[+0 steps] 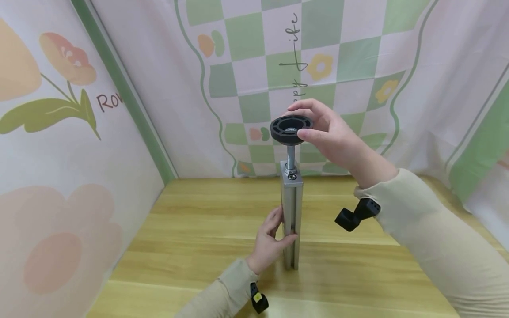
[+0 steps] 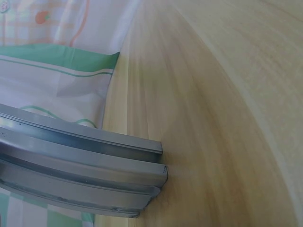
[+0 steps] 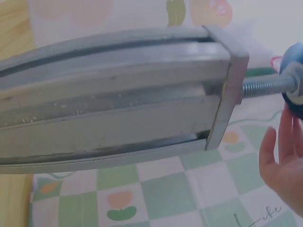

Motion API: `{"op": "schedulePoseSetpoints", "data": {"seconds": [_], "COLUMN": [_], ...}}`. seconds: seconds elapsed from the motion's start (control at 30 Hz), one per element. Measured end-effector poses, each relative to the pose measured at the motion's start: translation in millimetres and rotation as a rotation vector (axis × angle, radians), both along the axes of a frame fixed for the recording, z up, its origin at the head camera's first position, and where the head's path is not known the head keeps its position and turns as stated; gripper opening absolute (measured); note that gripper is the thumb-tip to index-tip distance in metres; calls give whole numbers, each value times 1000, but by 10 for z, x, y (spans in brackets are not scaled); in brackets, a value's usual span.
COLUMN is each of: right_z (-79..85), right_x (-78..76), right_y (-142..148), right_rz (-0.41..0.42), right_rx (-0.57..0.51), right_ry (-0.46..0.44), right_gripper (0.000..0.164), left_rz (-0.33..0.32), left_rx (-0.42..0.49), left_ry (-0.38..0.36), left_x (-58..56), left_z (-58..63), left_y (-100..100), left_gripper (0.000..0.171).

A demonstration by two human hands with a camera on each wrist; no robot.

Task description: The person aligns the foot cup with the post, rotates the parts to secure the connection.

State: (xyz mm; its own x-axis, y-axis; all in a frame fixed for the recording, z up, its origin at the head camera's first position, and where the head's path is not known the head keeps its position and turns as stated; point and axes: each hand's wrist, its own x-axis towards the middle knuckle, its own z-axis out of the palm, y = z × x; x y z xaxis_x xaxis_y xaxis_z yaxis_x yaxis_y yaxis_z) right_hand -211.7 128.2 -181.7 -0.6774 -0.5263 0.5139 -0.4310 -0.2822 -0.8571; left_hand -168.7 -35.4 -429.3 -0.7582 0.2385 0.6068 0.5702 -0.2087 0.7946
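An aluminium profile (image 1: 292, 207) stands upright on the wooden table, its slotted sides also filling much of the right wrist view. On its top is a metal end plate (image 1: 293, 180), and a threaded rod (image 3: 267, 86) rises from it to a round black levelling foot (image 1: 280, 136). My left hand (image 1: 267, 246) grips the profile at its lower half, thumb on the near side. With thumb and fingers around the foot's right rim, my right hand (image 1: 332, 134) holds the foot. In the left wrist view, the profile's lower end (image 2: 118, 175) meets the table; no fingers are clearly visible there.
The wooden table (image 1: 191, 234) runs back to a patterned curtain (image 1: 246, 39). Another printed curtain (image 1: 51, 168) hangs along the left side. Black wrist mounts (image 1: 355, 215) sit on both sleeves.
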Motion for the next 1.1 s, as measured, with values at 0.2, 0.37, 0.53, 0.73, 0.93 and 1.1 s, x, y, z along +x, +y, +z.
{"op": "schedulePoseSetpoints", "data": {"seconds": [0.2,0.37,0.53,0.73,0.93,1.1], "right_z": [67,92,92,61,45,13], "right_x": [141,232,302,342,356,285], "right_y": [-56,-116,-172,-238,-272,-239], "right_rz": [-199,-334,-487,-675,-714,-537], "right_rx": [76,124,186,269,263,96], "right_ry": [-12,-13,22,121,182,134], "right_gripper": [34,32,34,39,43,30], "left_rz": [-2,-9,-10,-11,-12,-9], "left_rx": [-4,1,2,2,-5,-18], "left_ry": [-8,7,15,4,26,16], "left_x": [-3,-5,-2,7,23,25], "left_z": [-6,-12,-10,-3,9,14], "left_y": [0,1,0,-5,-14,-17], "left_gripper": [83,86,87,85,86,84]}}
